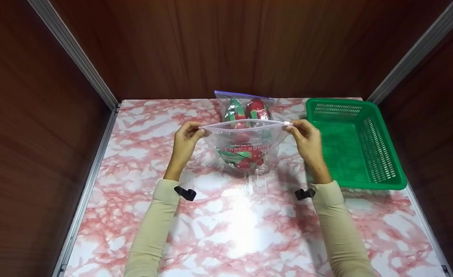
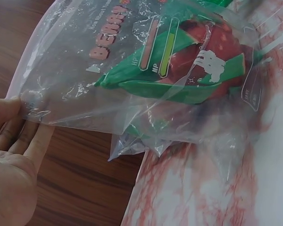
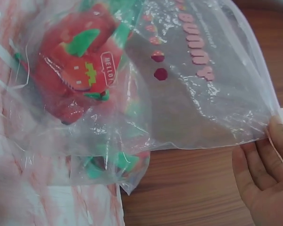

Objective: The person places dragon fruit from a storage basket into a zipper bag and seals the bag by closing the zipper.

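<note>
A clear slider bag [image 1: 245, 142] with pink "BERRY BUNNY" lettering hangs upright between both hands, its pale top edge parted in the middle. Inside it lies a red and green object [image 2: 207, 61], its kind hard to tell through the plastic. My left hand [image 1: 186, 138] pinches the bag's top left corner between thumb and fingers. At the opposite top corner, beside the white slider [image 1: 287, 123], my right hand [image 1: 306, 140] pinches the edge. Directly behind stands a second clear bag [image 1: 245, 95] with a purple top edge, holding similar red and green objects.
A green plastic basket [image 1: 401, 179] with slotted sides sits at the right of the table, close to my right hand. The red and white marbled table [image 1: 134, 154] is bordered by brown wood panels [image 1: 226, 46] at the back and sides.
</note>
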{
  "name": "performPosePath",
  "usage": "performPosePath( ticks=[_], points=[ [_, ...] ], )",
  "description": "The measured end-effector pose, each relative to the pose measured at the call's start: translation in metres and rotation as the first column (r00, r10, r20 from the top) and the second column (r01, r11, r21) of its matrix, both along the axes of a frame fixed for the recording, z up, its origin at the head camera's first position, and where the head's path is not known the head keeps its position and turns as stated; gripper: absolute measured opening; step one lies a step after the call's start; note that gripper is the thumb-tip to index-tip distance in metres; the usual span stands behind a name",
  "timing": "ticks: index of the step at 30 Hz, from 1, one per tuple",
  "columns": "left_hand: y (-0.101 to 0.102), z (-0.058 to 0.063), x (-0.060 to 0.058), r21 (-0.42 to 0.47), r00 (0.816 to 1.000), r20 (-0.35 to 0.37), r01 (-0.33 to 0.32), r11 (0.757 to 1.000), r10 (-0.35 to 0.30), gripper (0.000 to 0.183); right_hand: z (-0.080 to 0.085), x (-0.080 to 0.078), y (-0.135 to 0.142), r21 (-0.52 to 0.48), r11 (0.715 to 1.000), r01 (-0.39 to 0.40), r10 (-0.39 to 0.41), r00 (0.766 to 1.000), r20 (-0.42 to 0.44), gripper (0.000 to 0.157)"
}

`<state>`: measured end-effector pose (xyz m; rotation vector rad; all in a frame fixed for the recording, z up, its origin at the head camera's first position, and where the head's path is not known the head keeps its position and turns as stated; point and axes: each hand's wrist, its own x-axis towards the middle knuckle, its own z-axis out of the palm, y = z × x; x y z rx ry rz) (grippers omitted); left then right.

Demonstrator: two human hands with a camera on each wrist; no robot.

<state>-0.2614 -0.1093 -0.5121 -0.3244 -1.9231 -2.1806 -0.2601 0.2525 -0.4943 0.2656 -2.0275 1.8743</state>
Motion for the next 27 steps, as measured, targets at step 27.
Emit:
performPosePath(
  ticks=[27],
  points=[
    [0.020,0.091,-0.024,-0.357,0.997,-0.034,0.056,0.933,-0.073,0.024,-0.003,-0.005,-0.009,-0.082,0.996,0.014,-0.016,1.000,-0.016,0.012]
  ],
)
